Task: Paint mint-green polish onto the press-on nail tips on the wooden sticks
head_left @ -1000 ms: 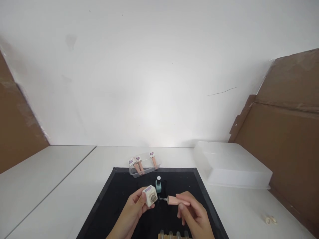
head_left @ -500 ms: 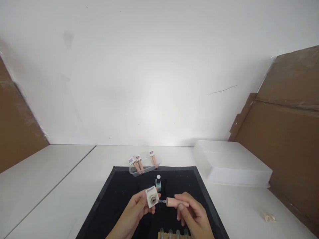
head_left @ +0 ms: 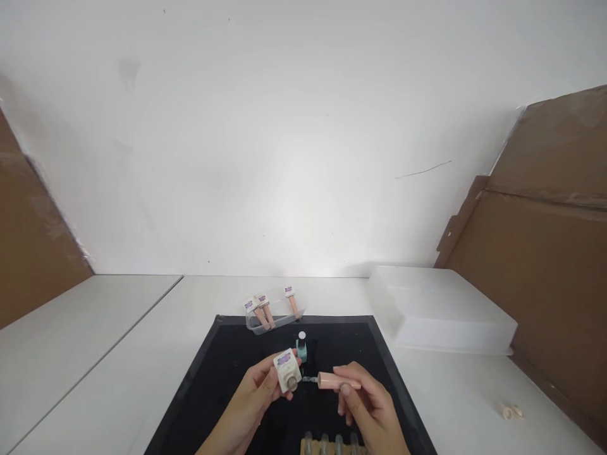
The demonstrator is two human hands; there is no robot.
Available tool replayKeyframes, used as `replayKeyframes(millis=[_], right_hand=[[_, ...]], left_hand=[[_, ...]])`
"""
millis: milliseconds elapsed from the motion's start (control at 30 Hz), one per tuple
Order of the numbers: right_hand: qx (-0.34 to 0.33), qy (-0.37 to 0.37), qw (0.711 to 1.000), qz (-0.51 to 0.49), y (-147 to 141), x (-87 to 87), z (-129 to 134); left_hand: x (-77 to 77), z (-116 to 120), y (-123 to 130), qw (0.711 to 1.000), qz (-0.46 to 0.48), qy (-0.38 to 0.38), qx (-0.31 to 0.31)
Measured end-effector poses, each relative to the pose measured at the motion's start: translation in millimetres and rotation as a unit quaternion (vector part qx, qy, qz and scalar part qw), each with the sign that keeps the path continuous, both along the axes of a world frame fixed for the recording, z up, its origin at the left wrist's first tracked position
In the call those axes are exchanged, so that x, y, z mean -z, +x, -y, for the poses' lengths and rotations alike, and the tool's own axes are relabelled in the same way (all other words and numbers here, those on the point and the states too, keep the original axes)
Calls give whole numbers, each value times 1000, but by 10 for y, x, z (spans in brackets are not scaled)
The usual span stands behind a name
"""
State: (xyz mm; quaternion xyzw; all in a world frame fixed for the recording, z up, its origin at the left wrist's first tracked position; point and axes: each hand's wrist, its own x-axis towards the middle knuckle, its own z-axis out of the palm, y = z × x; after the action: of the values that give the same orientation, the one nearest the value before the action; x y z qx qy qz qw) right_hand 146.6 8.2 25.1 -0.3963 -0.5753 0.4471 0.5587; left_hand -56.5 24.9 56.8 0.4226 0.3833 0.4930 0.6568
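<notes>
My left hand (head_left: 258, 390) is closed on a small white square bottle (head_left: 286, 371), tilted so its uncapped neck points toward me. A purple printed label shows on the bottle's face. In my right hand (head_left: 367, 401) is a pink brush cap (head_left: 332, 380), lying level, with its thin brush (head_left: 310, 379) pointing left. The brush tip is just right of the bottle's neck; a narrow gap seems to part them. Just behind the left fingers stands a green nail polish bottle (head_left: 301, 348) with a dark cap, partly hidden by my hand.
A clear plastic tray (head_left: 258, 330) at the back holds three pink-capped white bottles. A tan holder (head_left: 303, 447) with several clear nail tips sits at the front edge. The black mat (head_left: 213, 379) lies underneath. A white box (head_left: 446, 309) and small beige rings (head_left: 509, 412) are on the right.
My left hand has tipped the white bottle, so its label shows more and the neck points lower. The brush has shifted slightly right and up.
</notes>
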Motion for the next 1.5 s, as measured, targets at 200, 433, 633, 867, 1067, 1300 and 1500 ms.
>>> replayKeyframes(millis=[200,433,633,867,1067,1300,1500], right_hand=[[5,12,1000,-5,-7,2,-11],[-28,38,998,-46,-21,-43,21],[-62,62,994,-69,-12,-102,29],[-70,63,993,-72,5,-104,31],[-73,59,993,-69,6,-110,33],[-44,41,995,-78,9,-132,36],[49,-44,993,-101,80,-168,-38]], left_hand=[[70,-115,-125,974,-164,137,-74],[357,-203,-167,859,-433,257,-93],[555,-264,-164,805,-520,279,-58],[528,-277,-192,809,-533,243,-45],[509,-281,-192,837,-491,239,-21],[461,-248,-240,834,-481,269,-19],[78,-187,-408,868,-417,263,-61]])
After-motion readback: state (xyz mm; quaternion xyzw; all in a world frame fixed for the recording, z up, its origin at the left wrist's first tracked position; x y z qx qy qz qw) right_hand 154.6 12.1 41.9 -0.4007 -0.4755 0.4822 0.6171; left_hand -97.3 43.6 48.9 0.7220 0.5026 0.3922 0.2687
